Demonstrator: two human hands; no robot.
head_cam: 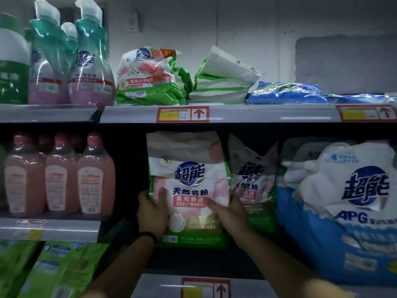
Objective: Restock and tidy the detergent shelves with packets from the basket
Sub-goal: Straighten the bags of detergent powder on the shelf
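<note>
A pink, white and green detergent packet point(189, 181) stands upright on the middle shelf point(193, 263). My left hand point(153, 214) grips its lower left edge, thumb across the front. My right hand point(228, 214) holds its lower right side, fingers over the front. A second packet of the same kind point(252, 179) leans just behind and to the right. On the top shelf point(257, 114) lie a flowered green packet point(148, 76), a white and green packet point(223, 78) and a flat blue packet point(287, 93). The basket is out of view.
A large blue and white detergent bag point(343, 211) fills the right of the middle shelf. Pink bottles point(62, 175) stand at the left, teal-capped bottles point(71, 61) above them. Green packets point(53, 269) sit at the lower left. A dark gap lies left of the held packet.
</note>
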